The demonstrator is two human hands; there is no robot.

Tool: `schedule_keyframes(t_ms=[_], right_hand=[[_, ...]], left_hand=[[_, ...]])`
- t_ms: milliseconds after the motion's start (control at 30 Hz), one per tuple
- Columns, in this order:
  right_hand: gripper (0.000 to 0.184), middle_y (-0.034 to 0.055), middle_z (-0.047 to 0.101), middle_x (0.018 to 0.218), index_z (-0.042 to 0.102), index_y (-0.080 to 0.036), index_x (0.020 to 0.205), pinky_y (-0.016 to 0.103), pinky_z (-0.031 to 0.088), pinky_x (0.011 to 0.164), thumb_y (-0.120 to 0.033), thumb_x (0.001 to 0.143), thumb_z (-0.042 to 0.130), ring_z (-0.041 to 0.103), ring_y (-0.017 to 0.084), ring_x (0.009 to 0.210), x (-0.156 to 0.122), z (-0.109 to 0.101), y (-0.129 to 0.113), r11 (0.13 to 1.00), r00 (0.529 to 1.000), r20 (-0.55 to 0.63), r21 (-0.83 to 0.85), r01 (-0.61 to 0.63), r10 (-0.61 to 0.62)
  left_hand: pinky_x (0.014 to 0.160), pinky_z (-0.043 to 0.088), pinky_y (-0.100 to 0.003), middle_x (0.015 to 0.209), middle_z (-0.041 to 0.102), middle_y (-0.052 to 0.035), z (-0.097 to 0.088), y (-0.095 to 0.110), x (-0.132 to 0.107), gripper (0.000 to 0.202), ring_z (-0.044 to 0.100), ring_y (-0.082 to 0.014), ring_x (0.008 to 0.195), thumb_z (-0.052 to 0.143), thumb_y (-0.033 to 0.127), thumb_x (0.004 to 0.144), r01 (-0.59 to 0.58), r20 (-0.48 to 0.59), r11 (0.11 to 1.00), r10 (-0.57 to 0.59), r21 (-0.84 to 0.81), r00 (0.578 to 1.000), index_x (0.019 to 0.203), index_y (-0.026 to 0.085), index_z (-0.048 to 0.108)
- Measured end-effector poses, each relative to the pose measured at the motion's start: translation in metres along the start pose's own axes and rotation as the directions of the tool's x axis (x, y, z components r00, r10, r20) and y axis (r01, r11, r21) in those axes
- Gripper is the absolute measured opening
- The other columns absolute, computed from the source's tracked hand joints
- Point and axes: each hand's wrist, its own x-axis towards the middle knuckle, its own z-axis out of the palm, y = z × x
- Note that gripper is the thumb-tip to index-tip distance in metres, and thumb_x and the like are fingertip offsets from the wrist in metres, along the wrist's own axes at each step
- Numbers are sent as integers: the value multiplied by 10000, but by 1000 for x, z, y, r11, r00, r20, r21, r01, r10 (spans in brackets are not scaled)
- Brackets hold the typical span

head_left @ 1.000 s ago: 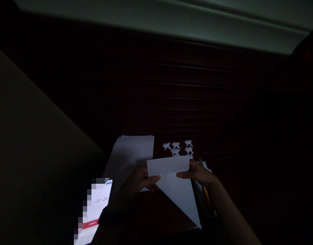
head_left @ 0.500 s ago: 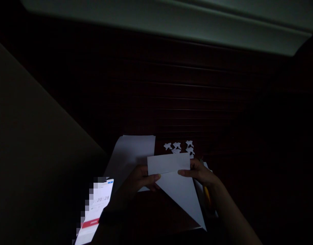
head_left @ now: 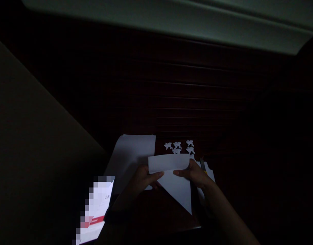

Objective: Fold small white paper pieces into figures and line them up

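Note:
The scene is very dark. Both my hands pinch one folded white paper sheet (head_left: 171,173) above a dark tabletop (head_left: 156,217). My left hand (head_left: 143,179) grips its left edge, thumb on top. My right hand (head_left: 193,173) grips its right side, fingers closed over the fold. The sheet's upper part is a folded-over band; below it a triangular flap tapers to a point at the lower right.
A flat white sheet (head_left: 132,154) lies behind my left hand. Several small white folded paper figures (head_left: 180,147) sit in a cluster behind the held sheet. A lit phone screen (head_left: 95,209) glows at the lower left. More paper and a thin tool (head_left: 206,170) lie by my right wrist.
The triangular flap has drawn in and looks shorter, its tip now higher and further left. My two thumbs have moved closer together on the fold. The phone appears slightly shifted in view.

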Motion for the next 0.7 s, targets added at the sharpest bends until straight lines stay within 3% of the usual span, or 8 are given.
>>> schedule_keyframes(t_ms=[267,400,567,700], right_hand=[[224,51,704,833,708,-133,835,304,469,729,-255,652,753,627,168,757,-3,-15,-4,999,995,98,31,-12,9],[202,50,710,835,718,-141,839,291,475,688,-232,660,742,631,163,731,-5,-18,-6,1000,996,91,23,-5,3],[199,71,725,800,742,-152,835,290,484,664,-211,645,734,646,177,695,-5,-21,-9,999,996,82,-18,-28,29],[206,78,728,824,740,-168,872,316,493,676,-233,681,698,652,194,701,0,-13,-2,999,994,-93,2,51,-51]], left_hand=[[546,519,-311,778,706,-106,-6,8,-9,319,661,-215,629,611,350,769,37,96,994,-27,-102,995,976,111,655],[570,528,-323,844,701,-93,-6,5,-9,318,658,-211,673,612,314,767,40,54,974,-29,-224,998,1037,148,643],[581,533,-315,811,695,-65,-10,1,-5,194,649,-194,655,640,214,710,29,-42,946,-45,-323,998,892,166,687],[766,518,-387,1007,679,-98,-8,-1,3,317,649,-240,881,614,275,760,-64,-185,870,-31,-489,982,1066,190,614]])
